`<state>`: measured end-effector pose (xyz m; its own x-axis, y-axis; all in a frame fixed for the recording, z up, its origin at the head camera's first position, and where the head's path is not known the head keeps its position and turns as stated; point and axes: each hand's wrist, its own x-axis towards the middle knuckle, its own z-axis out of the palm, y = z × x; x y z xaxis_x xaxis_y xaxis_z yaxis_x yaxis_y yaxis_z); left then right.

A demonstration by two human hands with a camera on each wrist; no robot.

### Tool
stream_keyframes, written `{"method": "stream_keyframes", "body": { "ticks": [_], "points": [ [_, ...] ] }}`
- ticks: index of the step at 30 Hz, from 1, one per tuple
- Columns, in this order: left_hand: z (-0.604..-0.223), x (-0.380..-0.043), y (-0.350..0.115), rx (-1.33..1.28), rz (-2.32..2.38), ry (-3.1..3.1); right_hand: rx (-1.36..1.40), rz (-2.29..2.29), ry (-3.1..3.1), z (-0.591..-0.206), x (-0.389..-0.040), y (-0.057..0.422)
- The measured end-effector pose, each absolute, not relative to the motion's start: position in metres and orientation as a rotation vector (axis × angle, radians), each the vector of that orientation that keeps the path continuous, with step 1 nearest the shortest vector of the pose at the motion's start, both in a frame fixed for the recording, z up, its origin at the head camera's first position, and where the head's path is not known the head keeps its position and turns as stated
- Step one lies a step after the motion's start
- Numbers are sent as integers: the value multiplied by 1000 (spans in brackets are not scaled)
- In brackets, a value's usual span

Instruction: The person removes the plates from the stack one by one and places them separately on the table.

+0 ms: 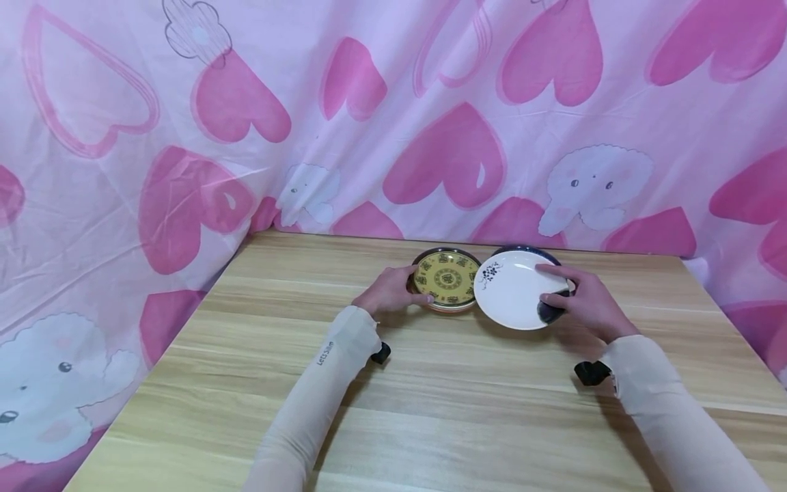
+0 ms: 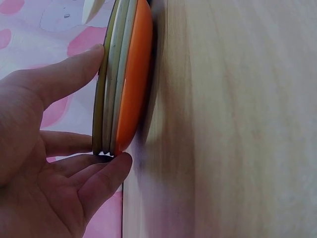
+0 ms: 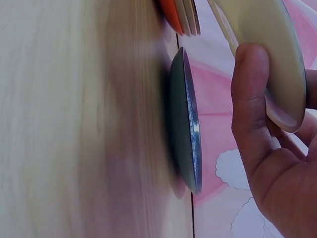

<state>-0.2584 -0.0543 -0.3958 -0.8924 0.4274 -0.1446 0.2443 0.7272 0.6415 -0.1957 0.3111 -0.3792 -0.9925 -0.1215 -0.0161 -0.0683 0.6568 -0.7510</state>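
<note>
Fingers and thumb of my left hand (image 1: 389, 290) grip the left rim of a stack of plates. On top of the stack is a yellow patterned plate (image 1: 447, 279); its lowest plate is orange (image 2: 136, 74), beside the tabletop in the left wrist view. My right hand (image 1: 587, 301) pinches a white plate (image 1: 510, 290) by its right edge. That plate carries a dark floral sprig and a dark patch near my thumb. Below it, apart from it in the right wrist view, a dark blue plate (image 3: 181, 124) sits on the table, mostly hidden in the head view.
The wood-grain table (image 1: 430, 396) extends toward me and to both sides. A pink cloth with hearts (image 1: 443, 157) hangs behind the table and along its left side. Black straps (image 1: 593, 373) show at both wrists.
</note>
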Motion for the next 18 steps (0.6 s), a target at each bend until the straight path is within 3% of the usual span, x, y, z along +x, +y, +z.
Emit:
{"method": "stream_keyframes", "body": {
  "ticks": [18],
  "points": [
    [-392,-259,-54,531,868,2662,-206,-1149,2875,-381,-188,328]
  ]
}}
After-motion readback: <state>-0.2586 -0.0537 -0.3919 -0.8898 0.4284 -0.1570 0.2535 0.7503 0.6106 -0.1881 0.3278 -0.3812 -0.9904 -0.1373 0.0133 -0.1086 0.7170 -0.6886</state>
